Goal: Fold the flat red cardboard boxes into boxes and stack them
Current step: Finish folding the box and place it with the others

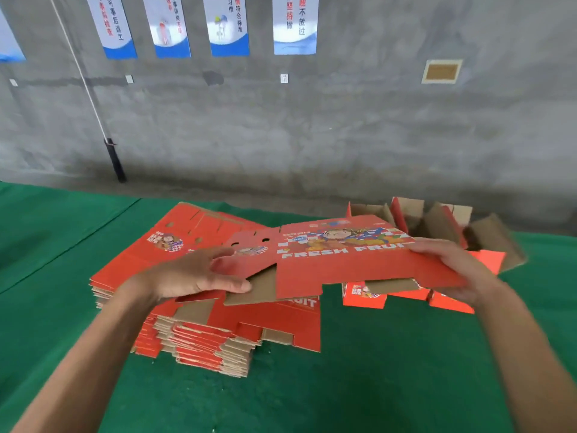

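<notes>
A flat red cardboard box [349,264] printed "FRESH FRUIT" is lifted above the table between both hands. My left hand [199,271] grips its left end flap, thumb underneath near the brown inner side. My right hand [452,270] grips its right end, fingers curled over the top edge. Below and to the left lies a thick pile of flat red boxes [199,326]. Behind the held sheet on the right stand folded red boxes [437,220] with their brown flaps open upward.
The green cloth table [359,385] spreads under everything, with bare cloth in front and at the left. A grey concrete wall [312,135] with hanging posters rises close behind the table's far edge. A pole leans against the wall at the left.
</notes>
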A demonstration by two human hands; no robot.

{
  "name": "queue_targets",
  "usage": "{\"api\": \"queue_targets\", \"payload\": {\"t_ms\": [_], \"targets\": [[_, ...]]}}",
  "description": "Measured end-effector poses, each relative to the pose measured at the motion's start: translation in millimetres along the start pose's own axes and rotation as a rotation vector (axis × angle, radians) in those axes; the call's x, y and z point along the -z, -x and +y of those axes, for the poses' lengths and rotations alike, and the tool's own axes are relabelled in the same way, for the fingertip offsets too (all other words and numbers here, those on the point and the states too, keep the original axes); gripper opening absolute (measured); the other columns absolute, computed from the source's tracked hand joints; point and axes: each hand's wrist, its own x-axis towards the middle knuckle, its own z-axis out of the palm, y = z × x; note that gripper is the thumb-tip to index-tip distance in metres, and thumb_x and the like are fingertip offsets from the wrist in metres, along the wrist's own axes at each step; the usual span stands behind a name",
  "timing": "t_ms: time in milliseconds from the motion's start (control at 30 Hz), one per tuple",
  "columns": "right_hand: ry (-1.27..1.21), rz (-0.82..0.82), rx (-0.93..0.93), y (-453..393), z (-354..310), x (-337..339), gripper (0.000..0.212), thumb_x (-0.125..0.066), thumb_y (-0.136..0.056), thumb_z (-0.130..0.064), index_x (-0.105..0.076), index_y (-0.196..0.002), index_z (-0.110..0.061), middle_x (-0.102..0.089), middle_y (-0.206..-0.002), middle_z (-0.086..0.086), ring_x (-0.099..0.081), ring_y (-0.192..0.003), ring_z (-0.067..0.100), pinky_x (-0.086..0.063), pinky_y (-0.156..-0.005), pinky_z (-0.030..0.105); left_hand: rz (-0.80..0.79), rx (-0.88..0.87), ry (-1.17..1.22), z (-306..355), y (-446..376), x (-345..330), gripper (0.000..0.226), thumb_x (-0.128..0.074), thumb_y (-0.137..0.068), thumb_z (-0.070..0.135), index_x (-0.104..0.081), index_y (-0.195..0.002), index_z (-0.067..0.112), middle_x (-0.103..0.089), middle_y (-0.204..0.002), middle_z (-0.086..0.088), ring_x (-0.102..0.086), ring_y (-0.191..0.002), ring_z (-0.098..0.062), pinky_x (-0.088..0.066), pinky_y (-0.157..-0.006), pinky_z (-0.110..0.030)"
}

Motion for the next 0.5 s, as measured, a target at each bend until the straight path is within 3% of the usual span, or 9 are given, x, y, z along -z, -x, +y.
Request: {"api": "queue_targets", "payload": {"t_ms": [67,133,267,333,400,500], "targets": [[0.073,-0.011,0.038,25.8,-21.2,18.1,0.031,-0.064,-0.091,-0.019,-0.074,-0.119,-0.009,-0.074,-0.1,0.014,-0.071,-0.063,0.019,-0.055,-0.047,0.026,-0.1,0.029,-0.071,19.4,4.6,-19.7,0.118,-0.079,-0.051,0.087,-0.035,-0.152,0.045,-0.047,-0.15,0.02,-0.053,-0.133,-0.013,-0.041,-0.105,-0.028],[0.12,-0.015,0.071,52.5,-38.6,37.0,0.031,-0.063,-0.092,-0.018,-0.073,-0.12,-0.009,-0.075,-0.102,0.016,-0.072,-0.064,0.021,-0.057,-0.049,0.027,-0.182,0.005,-0.054,38.6,11.6,-40.8,0.09,-0.08,-0.054,0.085,-0.044,-0.131,0.053,-0.064,-0.117,0.027,-0.07,-0.101,-0.003,-0.053,-0.08,-0.015],[0.233,-0.005,0.049,100.9,-58.3,79.8,0.041,-0.065,-0.091,-0.02,-0.068,-0.128,-0.003,-0.07,-0.113,0.023,-0.07,-0.059,0.02,-0.054,-0.044,0.024,-0.19,0.022,-0.25,78.3,30.9,-85.1,0.052,-0.061,-0.074,0.075,-0.043,-0.118,0.053,-0.065,-0.1,0.016,-0.066,-0.069,0.007,-0.045,-0.06,-0.016],[0.246,0.021,0.029,123.3,-61.9,102.2,0.045,-0.065,-0.09,-0.02,-0.065,-0.129,0.003,-0.07,-0.102,0.023,-0.068,-0.054,0.018,-0.053,-0.042,0.024,-0.184,-0.006,-0.373,99.9,45.6,-109.8,0.039,-0.047,-0.076,0.074,-0.052,-0.103,0.047,-0.068,-0.08,0.015,-0.061,-0.055,0.008,-0.04,-0.056,-0.021],[0.24,0.049,-0.016,144.5,-62.4,126.0,0.048,-0.065,-0.09,-0.022,-0.064,-0.129,0.006,-0.07,-0.096,0.022,-0.068,-0.055,0.02,-0.055,-0.043,0.026,-0.181,-0.103,-0.483,120.9,60.1,-138.1,0.038,-0.039,-0.083,0.068,-0.055,-0.09,0.035,-0.068,-0.072,0.01,-0.059,-0.051,0.001,-0.037,-0.052,-0.022],[0.27,0.056,-0.087,170.9,-57.7,156.9,0.053,-0.075,-0.08,-0.031,-0.071,-0.123,-0.001,-0.07,-0.109,0.025,-0.072,-0.081,0.032,-0.063,-0.064,0.045,-0.206,-0.225,-0.589,141.8,67.7,-180.8,0.032,-0.04,-0.097,0.046,-0.048,-0.079,0.022,-0.061,-0.074,0.004,-0.055,-0.06,-0.004,-0.035,-0.052,-0.024]]}}
